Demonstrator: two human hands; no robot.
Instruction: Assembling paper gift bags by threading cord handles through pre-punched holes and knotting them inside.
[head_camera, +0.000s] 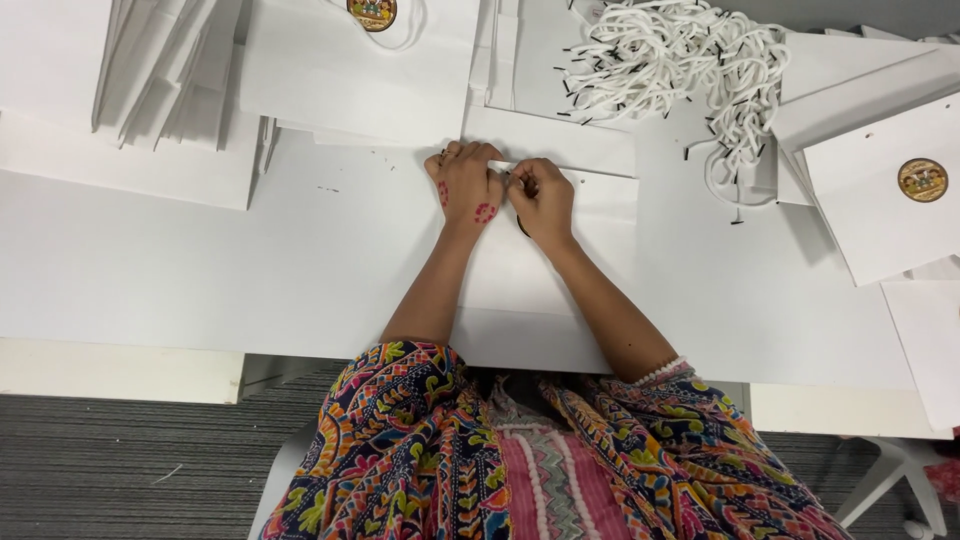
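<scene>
A flat white paper bag lies on the white table in front of me, its top edge away from me. My left hand, with red marks on its back, presses on the bag's top edge. My right hand is right beside it, fingers pinched on the same edge; a bit of white cord seems to sit between the fingers, but it is too small to be sure.
A heap of white cord handles with black tips lies at the back right. Stacks of white paper bags fill the back left. Bags with round coloured stickers lie at top centre and right. Grey carpet below.
</scene>
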